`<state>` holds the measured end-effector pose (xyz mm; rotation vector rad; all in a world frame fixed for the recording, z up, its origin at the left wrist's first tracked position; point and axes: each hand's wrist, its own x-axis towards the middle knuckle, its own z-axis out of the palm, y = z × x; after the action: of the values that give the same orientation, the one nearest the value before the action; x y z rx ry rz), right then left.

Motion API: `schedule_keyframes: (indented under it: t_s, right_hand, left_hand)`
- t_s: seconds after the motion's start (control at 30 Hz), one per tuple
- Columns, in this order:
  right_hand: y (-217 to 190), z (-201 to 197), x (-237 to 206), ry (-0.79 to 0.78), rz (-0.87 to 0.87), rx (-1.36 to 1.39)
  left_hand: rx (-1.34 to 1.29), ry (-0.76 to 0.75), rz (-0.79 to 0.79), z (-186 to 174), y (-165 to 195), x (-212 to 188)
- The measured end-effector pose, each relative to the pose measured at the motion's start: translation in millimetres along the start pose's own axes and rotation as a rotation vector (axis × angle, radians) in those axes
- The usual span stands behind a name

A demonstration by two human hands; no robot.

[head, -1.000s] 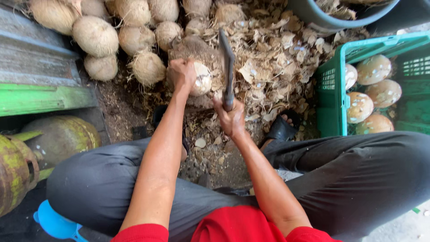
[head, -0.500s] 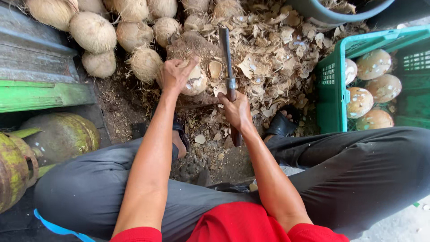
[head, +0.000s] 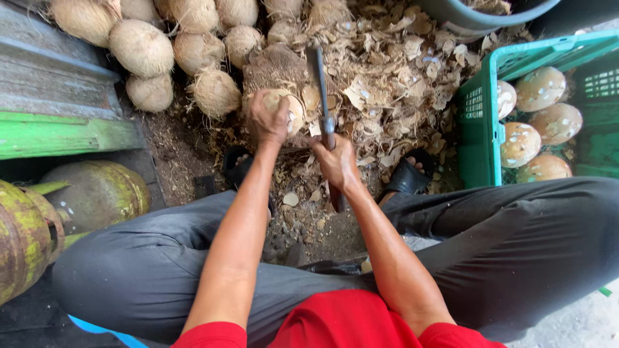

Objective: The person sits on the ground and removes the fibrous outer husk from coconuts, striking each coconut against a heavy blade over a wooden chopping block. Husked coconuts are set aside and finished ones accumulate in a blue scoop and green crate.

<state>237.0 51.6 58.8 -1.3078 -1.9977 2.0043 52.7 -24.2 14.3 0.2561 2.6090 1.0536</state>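
A partly peeled coconut (head: 285,111) is gripped from above by the closed left hand (head: 267,119) and kept on the husk-strewn ground, just to the left of the blade. A long cleaver (head: 321,90) is clasped by its handle in the closed right hand (head: 336,164). Its long axis runs away from that hand, with the blade passing just beside the coconut's right flank.

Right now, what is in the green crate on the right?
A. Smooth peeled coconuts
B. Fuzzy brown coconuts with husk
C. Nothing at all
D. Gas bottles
A: the green crate holds several smooth, pale, peeled coconuts, while the fuzzy ones are piled at the upper left.
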Motion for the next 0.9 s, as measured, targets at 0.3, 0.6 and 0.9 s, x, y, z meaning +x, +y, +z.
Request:
schedule_keyframes:
  t_s: [0.3, 0.6, 0.9]
  right_hand:
    - [9, -3, -7, 0.015, -0.034, -0.048]
    - [11, 3, 0, -0.119, 0.206, -0.201]
    - [6, -3, -1, 0.079, -0.145, 0.005]
  left_hand:
    - [0.050, 0.197, 0.017, 36, -17, -3]
    - [-0.002, 0.361, 0.290, 37, -23, -8]
    - [0.076, 0.278, 0.079, 38, -20, 2]
